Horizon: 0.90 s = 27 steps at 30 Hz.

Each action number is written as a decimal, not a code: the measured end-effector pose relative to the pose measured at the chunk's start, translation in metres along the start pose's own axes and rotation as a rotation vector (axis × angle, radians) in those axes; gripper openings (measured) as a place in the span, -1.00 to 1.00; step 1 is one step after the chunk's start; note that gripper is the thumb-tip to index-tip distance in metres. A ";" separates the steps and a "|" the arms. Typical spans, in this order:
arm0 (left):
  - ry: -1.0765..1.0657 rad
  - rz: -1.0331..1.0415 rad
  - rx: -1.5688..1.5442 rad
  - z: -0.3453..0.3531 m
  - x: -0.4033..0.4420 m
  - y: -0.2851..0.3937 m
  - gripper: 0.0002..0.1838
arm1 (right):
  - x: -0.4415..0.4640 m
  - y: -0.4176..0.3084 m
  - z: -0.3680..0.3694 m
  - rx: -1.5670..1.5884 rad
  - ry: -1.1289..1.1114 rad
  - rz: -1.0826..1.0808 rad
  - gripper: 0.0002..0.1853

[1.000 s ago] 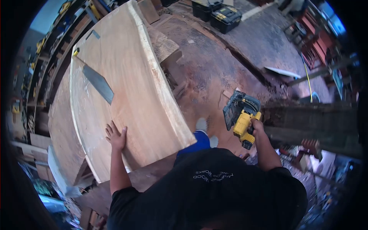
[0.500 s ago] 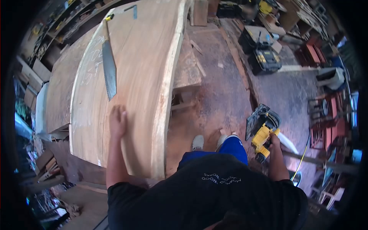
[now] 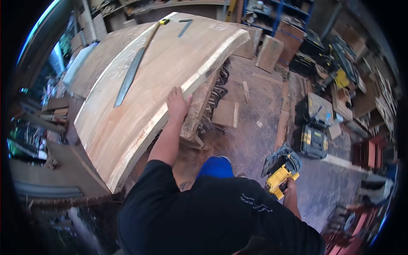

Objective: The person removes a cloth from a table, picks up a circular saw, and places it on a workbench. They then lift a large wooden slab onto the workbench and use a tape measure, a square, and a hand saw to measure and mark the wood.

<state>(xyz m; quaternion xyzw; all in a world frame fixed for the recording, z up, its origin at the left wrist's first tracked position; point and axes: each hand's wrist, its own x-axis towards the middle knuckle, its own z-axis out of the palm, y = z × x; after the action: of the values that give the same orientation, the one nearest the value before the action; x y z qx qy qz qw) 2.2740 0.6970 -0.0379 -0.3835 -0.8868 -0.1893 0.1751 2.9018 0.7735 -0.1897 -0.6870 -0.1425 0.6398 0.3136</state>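
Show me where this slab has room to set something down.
Bare wood lies at the near end of the slab, short of the handsaw and left hand, and between the square and that hand. The far left is crowded: handsaw handle, small yellow-and-black item and square sit close together.

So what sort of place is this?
Most likely a woodworking shop: a large wooden slab lies with a handsaw on top, the right hand grips a yellow power tool, and shelves stand behind.
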 end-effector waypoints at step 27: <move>0.547 -0.570 0.228 0.109 0.130 0.092 -0.71 | 0.318 -0.340 0.250 -0.522 -0.230 0.035 -0.85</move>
<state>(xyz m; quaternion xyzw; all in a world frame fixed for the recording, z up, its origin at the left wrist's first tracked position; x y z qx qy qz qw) 2.2405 0.8865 -0.0542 -0.0362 -0.8935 -0.2257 0.3865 2.7738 1.2849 -0.2283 -0.6696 -0.3253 0.6606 0.0970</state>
